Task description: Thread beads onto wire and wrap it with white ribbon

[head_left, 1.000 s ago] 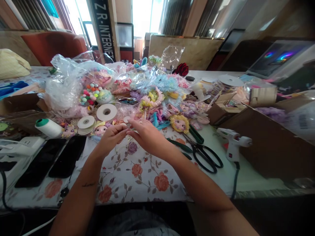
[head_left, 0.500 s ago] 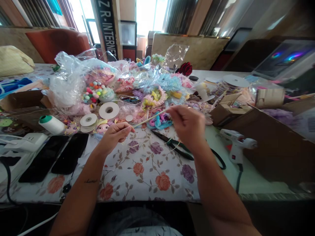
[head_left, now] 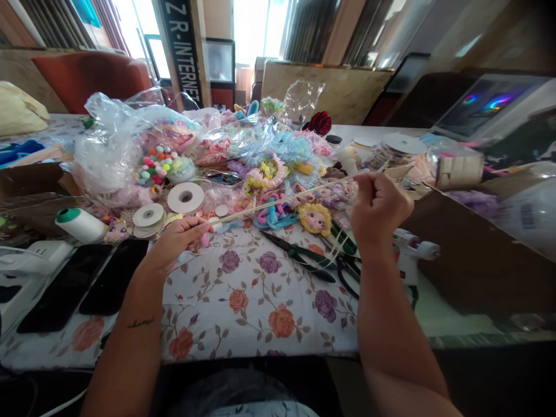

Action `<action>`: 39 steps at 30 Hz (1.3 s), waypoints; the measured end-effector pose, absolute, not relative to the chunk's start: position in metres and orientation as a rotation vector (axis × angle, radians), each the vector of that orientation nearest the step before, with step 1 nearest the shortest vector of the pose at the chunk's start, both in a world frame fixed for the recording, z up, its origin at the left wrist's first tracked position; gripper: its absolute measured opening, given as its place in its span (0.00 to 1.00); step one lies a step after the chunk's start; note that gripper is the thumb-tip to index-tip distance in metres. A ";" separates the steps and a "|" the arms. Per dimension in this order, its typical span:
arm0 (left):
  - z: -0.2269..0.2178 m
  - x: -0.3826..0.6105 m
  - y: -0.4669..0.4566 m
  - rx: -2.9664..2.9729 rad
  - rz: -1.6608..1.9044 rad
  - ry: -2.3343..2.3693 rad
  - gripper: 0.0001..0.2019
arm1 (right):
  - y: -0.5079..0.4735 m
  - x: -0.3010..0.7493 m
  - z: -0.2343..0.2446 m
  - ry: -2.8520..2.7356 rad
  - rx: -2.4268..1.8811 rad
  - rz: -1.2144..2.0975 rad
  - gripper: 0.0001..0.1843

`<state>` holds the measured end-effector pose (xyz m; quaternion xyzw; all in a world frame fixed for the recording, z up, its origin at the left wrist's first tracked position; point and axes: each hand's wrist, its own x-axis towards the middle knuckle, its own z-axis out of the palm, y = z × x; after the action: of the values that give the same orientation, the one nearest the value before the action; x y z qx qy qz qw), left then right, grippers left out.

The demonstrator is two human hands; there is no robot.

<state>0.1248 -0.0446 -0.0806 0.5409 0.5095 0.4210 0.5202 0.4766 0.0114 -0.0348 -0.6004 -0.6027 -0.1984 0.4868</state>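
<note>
A thin cream ribbon (head_left: 278,201) is stretched taut between my two hands above the flowered tablecloth (head_left: 243,313). My left hand (head_left: 178,240) pinches its near end just in front of the white ribbon spools (head_left: 186,198). My right hand (head_left: 379,209) is closed in a fist round the far end, raised over the green-handled scissors (head_left: 304,255), and loose ribbon hangs below it. A heap of pastel craft flowers and doll-face pieces (head_left: 278,168) lies behind the ribbon.
A white glue gun (head_left: 412,250) lies right of the scissors, beside brown cardboard boxes (head_left: 478,255). Two dark phones (head_left: 87,284), a white thread cone (head_left: 80,225) and a power strip (head_left: 30,260) are on the left. A plastic bag of pompoms (head_left: 130,150) stands behind.
My hands were together at the table's middle; my right hand has drawn up and to the right, pulling the ribbon out long, while my left hand slid slightly left holding the other end.
</note>
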 end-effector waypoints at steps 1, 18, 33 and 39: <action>-0.081 0.125 -0.044 1.303 1.009 1.234 0.14 | 0.014 0.475 -0.025 -1.499 -1.445 -0.526 0.16; -0.090 0.160 -0.046 1.541 0.802 1.168 0.16 | -0.036 0.397 -0.057 -2.111 -1.118 0.026 0.14; -0.108 0.182 -0.046 1.371 0.593 0.993 0.21 | -0.050 0.373 -0.117 -2.092 -0.975 0.594 0.08; -0.109 0.183 -0.048 1.117 0.616 0.933 0.19 | -0.042 0.385 -0.117 -1.970 -1.064 0.483 0.07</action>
<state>0.1830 -0.0481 -0.1092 0.5021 0.4194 0.2768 0.7038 0.3846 -0.0420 -0.1168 -0.4231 -0.7833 0.1920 0.4129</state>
